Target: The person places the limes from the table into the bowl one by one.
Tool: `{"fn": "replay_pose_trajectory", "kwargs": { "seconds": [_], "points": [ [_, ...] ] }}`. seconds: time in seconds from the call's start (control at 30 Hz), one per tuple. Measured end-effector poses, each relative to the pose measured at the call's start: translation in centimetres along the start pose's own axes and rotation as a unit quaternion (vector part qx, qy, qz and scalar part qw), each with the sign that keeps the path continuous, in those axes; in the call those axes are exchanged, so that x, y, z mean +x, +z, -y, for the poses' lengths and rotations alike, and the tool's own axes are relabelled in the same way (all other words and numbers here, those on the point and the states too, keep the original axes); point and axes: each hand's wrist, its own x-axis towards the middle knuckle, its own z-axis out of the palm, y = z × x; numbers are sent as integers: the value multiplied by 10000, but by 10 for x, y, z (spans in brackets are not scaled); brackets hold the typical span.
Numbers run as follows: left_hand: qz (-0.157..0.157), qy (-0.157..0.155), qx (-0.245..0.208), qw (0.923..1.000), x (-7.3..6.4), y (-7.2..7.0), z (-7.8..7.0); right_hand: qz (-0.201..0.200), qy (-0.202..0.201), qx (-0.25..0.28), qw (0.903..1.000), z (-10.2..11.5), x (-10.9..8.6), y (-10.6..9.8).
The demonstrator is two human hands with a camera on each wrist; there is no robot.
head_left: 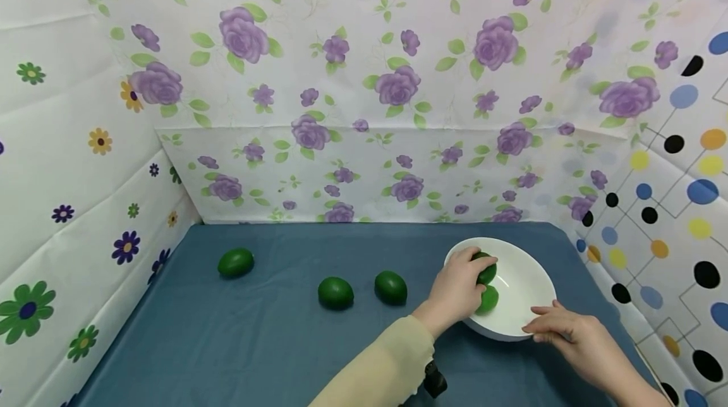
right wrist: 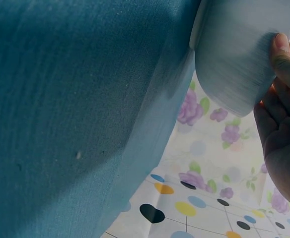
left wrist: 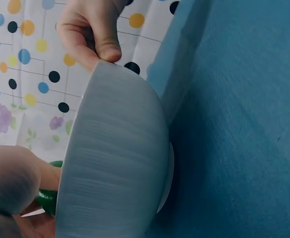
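Observation:
A white bowl (head_left: pixel 522 280) stands at the right of the table. My left hand (head_left: pixel 457 285) reaches over its left rim, with fingers curled round a dark green lime (head_left: pixel 486 273) inside the bowl. Beside it, a lighter green lime (head_left: pixel 488 300) shows just below those fingers. In the left wrist view, a glossy green lime (left wrist: pixel 47 201) is partly hidden by the hand and the bowl's wall. My right hand (head_left: pixel 582 337) pinches the bowl's front right rim, with the thumb (right wrist: pixel 282 47) on the outer wall in the right wrist view.
Two limes, one in the middle (head_left: pixel 335 293) and another closer to the bowl (head_left: pixel 390 287), lie on the blue tablecloth (head_left: pixel 256 344). Farther left is one more lime (head_left: pixel 236 263). Patterned cloth walls (head_left: pixel 364 160) border the table at the back and both sides.

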Motion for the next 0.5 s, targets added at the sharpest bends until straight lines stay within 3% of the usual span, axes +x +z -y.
{"fn": "replay_pose_trajectory", "kwargs": {
  "seconds": [0.27,0.5],
  "points": [
    [157,142,1014,9946,14,7,-1,-6,-41,101,9999,-1,-1,1],
    [331,252,1604,9862,24,12,-1,-10,-30,184,9998,-2,0,1]
  ]
}}
